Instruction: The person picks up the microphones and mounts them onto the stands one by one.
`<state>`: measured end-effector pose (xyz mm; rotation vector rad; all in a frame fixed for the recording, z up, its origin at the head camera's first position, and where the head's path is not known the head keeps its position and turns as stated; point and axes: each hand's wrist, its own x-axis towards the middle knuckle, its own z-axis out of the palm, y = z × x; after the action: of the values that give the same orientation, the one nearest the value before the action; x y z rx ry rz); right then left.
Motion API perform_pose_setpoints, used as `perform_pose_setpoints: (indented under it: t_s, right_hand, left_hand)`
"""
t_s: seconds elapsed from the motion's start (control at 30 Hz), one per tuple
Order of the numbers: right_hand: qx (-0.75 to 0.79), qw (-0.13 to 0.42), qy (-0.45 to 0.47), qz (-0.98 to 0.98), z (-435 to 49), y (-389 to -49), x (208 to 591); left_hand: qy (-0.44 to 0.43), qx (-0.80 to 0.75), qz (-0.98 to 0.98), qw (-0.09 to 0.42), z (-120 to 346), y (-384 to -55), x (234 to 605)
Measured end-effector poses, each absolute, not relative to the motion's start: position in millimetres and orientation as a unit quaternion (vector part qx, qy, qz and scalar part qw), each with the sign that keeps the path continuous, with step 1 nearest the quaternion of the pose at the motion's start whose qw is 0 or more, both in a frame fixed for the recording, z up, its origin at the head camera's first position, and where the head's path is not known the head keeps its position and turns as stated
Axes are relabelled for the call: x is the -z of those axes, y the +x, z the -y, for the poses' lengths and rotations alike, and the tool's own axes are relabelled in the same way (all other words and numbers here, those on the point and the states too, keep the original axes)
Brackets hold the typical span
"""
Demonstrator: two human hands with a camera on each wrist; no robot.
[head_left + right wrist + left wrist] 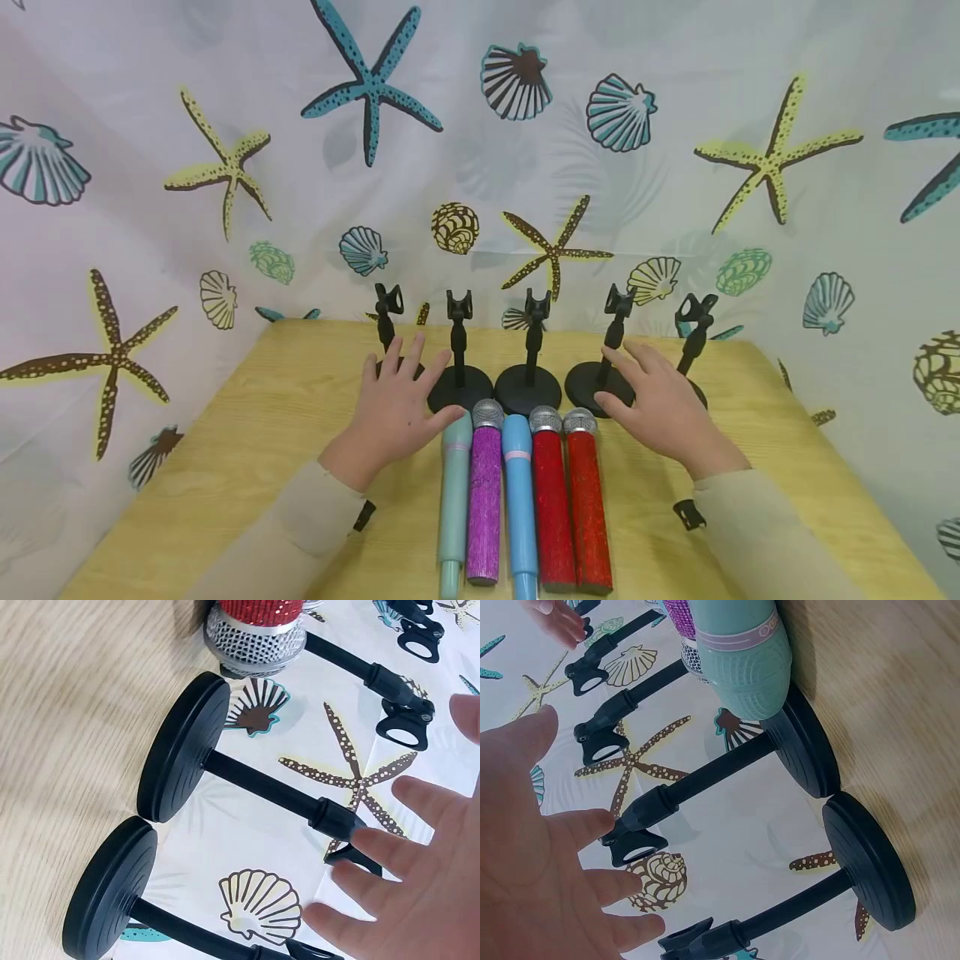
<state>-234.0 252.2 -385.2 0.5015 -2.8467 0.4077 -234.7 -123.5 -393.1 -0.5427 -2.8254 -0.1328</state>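
My left hand point(397, 408) is spread with straight fingers, nearest the two left microphone stands and the top of the green microphone point(454, 492). My right hand point(663, 404), also spread and holding nothing, hovers near the two right stands. Between the hands several microphones lie side by side: the green one, a purple glitter one point(484, 504), a blue one point(520, 500) and two red glitter ones point(552, 508). Behind them several black microphone stands point(530, 387) with round bases and clip tops form a row. In the right wrist view, a stand point(262, 784) passes behind the right fingers.
The wooden table point(262, 450) reaches back to a white cloth point(480, 167) printed with starfish and shells. The leftmost stand point(386, 321) is partly covered by the left hand, and the rightmost stand point(693, 333) is partly covered by the right hand.
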Motion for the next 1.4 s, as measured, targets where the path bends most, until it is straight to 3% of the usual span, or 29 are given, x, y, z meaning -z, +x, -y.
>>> perform_pose_setpoints:
  t_s: [0.67,0.97,1.4]
  right_hand:
    - [-0.139,-0.025,0.130,0.981,-231,-204,401]
    - [-0.133,-0.130,0.082,0.979,-219,-201,422]
    - [-0.195,-0.153,0.058,0.967,-216,-202,438]
  left_hand:
    - [-0.199,0.040,0.973,0.114,124,-232,402]
    - [-0.211,0.026,0.971,0.109,119,-231,403]
    - [-0.229,0.028,0.968,0.101,104,-233,399]
